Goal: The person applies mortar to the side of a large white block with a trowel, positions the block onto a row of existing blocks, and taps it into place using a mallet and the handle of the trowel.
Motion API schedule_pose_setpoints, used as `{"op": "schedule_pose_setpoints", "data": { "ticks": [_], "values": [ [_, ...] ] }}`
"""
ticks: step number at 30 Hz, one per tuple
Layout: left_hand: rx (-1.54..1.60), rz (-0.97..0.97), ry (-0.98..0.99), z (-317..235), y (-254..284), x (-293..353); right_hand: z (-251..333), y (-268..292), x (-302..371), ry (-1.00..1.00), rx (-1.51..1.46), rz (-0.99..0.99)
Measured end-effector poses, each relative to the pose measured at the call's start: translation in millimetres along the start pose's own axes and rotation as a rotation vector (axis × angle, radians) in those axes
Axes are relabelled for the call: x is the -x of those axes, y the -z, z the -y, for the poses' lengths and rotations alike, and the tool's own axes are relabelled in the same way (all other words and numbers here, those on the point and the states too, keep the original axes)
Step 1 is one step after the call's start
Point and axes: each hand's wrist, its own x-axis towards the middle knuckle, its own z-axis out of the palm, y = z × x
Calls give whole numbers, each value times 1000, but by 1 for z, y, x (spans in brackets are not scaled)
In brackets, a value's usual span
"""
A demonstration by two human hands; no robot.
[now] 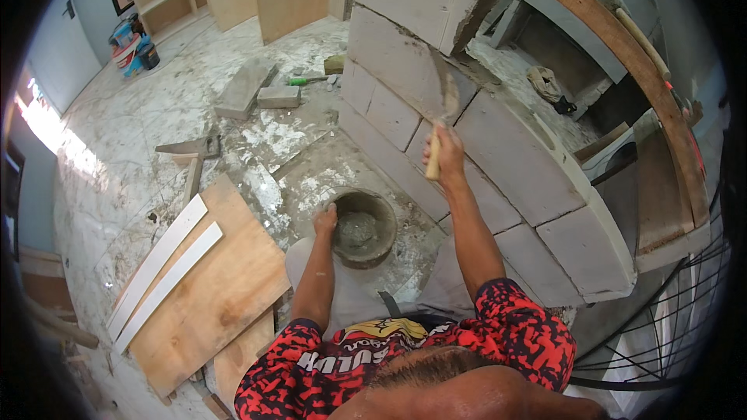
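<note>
My right hand (447, 157) is wrapped round the wooden handle of a trowel (449, 101), whose blade is smeared with mortar and lies close against the wall of pale grey blocks (405, 62). Whether the blade touches the wall I cannot tell. With my left hand (326, 220) I grip the rim of a round dark bucket (386, 253), which stands on the floor between my knees. Wet grey mortar (359, 229) sits in its bottom. Along the wall, dark joints run between the blocks, and the top block at the far end has a rough broken edge.
A handsaw (189, 147) lies on the floor at left, beyond a plywood sheet (210, 288) bearing two white strips (167, 288). Loose blocks (247, 87) and a green-handled tool (305, 80) lie farther off. A wooden frame (622, 35) rises behind the wall at right.
</note>
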Motion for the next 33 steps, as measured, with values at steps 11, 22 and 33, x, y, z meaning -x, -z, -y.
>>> {"op": "schedule_pose_setpoints", "data": {
  "ticks": [11,22,33],
  "values": [
    [156,36,114,-53,5,36,17,35,30,190,306,-9],
    [-265,220,-87,-40,-19,31,-50,144,85,6,1513,479],
    [805,179,7,-46,10,49,-183,90,48,430,2096,864]
  ]
}}
